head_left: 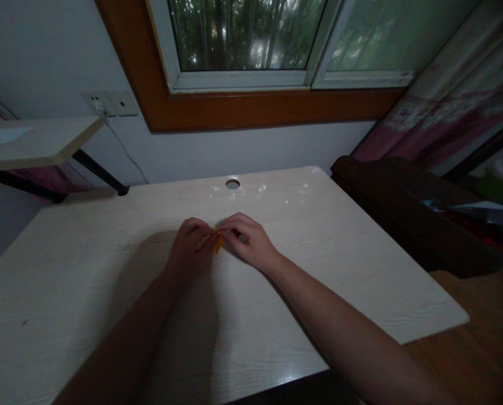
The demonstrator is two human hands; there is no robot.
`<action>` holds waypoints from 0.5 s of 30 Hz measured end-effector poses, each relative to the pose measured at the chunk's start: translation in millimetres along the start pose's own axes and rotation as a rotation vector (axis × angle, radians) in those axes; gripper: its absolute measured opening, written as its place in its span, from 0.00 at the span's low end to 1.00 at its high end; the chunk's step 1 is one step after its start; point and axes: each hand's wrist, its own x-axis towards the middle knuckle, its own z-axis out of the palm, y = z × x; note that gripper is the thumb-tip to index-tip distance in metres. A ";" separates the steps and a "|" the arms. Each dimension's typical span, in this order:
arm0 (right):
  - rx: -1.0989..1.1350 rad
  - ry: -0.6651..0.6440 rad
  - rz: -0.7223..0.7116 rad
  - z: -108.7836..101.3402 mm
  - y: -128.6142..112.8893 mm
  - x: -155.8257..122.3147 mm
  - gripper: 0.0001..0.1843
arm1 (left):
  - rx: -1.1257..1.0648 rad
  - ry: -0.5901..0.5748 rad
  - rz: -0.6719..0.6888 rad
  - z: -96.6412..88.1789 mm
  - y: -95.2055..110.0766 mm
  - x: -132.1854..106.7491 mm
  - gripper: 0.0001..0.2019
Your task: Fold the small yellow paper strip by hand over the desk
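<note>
Fingers (228, 230) of my left hand (191, 243) and right hand (248, 241) pinch a small orange paper piece (218, 244) between them, low over the counter (108, 292), toward its far edge, near the cable hole (232, 183).

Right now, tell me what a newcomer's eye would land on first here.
The left hand and right hand meet at the centre, pinching a small orange piece between their fingertips. Beyond them, a round hole sits near the far edge of the pale wooden table, below a window showing green trees.
</note>
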 end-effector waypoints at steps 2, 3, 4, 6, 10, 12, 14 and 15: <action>0.008 -0.010 0.020 0.2 0.5 -0.5 0.07 | 0.004 -0.003 0.014 0.0 0.2 0.2 0.02; 0.014 -0.012 0.030 0.3 0.9 -0.7 0.07 | 0.004 -0.007 0.020 -0.2 0.8 0.6 0.02; 0.021 -0.011 0.039 0.4 1.1 -0.8 0.07 | 0.001 -0.012 0.027 -0.5 1.5 1.1 0.02; 0.035 -0.009 0.053 0.7 1.4 -0.9 0.06 | -0.002 -0.019 0.043 -1.0 3.2 2.2 0.02; 0.056 -0.006 0.078 0.9 0.5 -0.6 0.05 | -0.004 -0.014 0.057 -1.6 5.8 3.4 0.02; 0.064 -0.003 0.090 1.1 -0.2 -0.4 0.05 | -0.002 -0.029 0.048 -1.9 6.5 3.5 0.02; 0.070 -0.002 0.101 1.3 -0.7 -0.3 0.04 | -0.001 -0.039 0.044 -2.2 7.0 3.4 0.03; 0.073 -0.001 0.107 1.3 -0.9 -0.3 0.04 | -0.002 -0.041 0.045 -2.4 7.1 3.4 0.03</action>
